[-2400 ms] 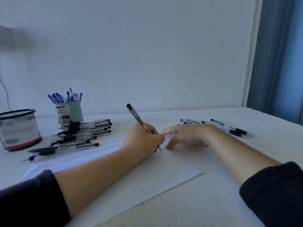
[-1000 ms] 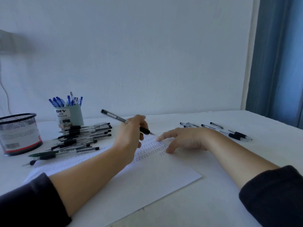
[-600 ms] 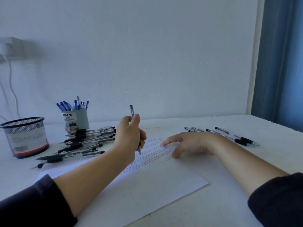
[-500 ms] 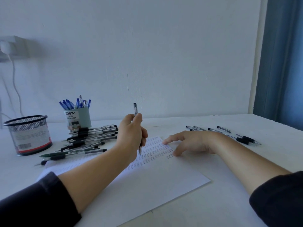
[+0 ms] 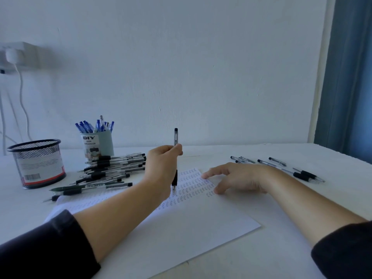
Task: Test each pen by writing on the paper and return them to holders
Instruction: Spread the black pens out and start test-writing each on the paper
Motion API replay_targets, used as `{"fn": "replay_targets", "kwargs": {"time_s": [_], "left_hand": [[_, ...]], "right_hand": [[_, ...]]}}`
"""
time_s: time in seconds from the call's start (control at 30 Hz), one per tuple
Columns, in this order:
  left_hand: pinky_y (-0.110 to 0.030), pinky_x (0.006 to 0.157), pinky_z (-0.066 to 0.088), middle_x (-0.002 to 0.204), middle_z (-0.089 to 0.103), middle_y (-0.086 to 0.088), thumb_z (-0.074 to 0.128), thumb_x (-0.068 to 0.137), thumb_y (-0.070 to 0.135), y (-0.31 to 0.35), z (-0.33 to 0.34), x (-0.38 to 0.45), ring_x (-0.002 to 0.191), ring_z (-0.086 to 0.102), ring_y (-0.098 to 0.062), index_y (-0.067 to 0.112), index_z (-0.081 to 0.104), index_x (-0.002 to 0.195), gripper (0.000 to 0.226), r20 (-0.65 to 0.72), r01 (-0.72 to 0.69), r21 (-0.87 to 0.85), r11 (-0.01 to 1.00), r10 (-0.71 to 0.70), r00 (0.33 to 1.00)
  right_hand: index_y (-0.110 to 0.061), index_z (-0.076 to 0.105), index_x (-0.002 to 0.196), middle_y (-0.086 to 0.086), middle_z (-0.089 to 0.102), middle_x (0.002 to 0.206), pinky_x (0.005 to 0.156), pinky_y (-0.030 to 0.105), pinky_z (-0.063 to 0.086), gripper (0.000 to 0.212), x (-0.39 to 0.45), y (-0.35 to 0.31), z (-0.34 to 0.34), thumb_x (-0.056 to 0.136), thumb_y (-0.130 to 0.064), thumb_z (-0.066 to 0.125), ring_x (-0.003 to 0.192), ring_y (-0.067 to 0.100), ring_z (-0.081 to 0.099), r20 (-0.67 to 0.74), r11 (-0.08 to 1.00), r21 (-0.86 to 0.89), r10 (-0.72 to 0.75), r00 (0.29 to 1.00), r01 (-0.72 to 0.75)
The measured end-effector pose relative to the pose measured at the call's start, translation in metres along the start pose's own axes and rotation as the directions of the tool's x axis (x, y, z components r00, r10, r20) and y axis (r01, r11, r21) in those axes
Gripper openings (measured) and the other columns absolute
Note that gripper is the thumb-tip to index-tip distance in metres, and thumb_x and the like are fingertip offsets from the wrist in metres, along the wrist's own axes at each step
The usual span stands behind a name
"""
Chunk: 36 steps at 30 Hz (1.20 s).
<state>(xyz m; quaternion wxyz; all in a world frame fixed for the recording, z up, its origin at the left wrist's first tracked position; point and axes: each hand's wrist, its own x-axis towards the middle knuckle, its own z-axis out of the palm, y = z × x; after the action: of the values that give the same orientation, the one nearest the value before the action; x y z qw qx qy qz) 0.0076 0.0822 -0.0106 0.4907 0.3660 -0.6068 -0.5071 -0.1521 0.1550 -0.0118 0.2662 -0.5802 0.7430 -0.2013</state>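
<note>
A person's left hand [image 5: 161,170] holds a black pen [image 5: 175,160] at the centre of the frame. The grip is closed around the middle of the barrel, with the thumb and fingertips near the top of the hand. The pen's clicker end sticks up above the hand, and its dark grip section and tip show below the hand. The pen stands almost upright, long axis vertical, tip pointing down at the sheet of paper [image 5: 181,228]; whether the tip touches the sheet cannot be told. The left forearm runs from the lower left of the frame up toward the centre, bare from a dark sleeve [image 5: 46,248] to the wrist.

The right hand [image 5: 235,178] lies to the right of centre, palm down on the upper right part of the paper. Its fingers are spread and relaxed, holding nothing, the fingertips beside rows of small written marks [image 5: 193,184]. Its forearm comes in from the lower right.

On the white desk [image 5: 281,248], left of centre, lies a heap of black pens [image 5: 112,168], all roughly horizontal. Behind the heap stands a pale blue pen holder [image 5: 98,146] full of blue pens. At the far left stands a black mesh cup [image 5: 37,163]. A few more black pens [image 5: 281,168] lie scattered at the right, beyond the right hand.
</note>
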Motion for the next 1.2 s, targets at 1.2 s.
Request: {"fn": "replay_targets", "kwargs": {"time_s": [1.2], "left_hand": [[-0.026, 0.053, 0.047, 0.084, 0.062, -0.008, 0.047, 0.094, 0.003, -0.001, -0.004, 0.004, 0.062, 0.058, -0.019, 0.01, 0.059, 0.097, 0.014, 0.169, 0.089, 0.084, 0.992, -0.103, 0.98]], "right_hand": [[-0.021, 0.057, 0.118, 0.005, 0.052, 0.126, 0.1, 0.04, 0.027, 0.028, 0.003, 0.035, -0.023, 0.091, -0.027, 0.049, 0.123, 0.03, 0.036, -0.782, 0.874, -0.112, 0.217, 0.585, -0.474]]}}
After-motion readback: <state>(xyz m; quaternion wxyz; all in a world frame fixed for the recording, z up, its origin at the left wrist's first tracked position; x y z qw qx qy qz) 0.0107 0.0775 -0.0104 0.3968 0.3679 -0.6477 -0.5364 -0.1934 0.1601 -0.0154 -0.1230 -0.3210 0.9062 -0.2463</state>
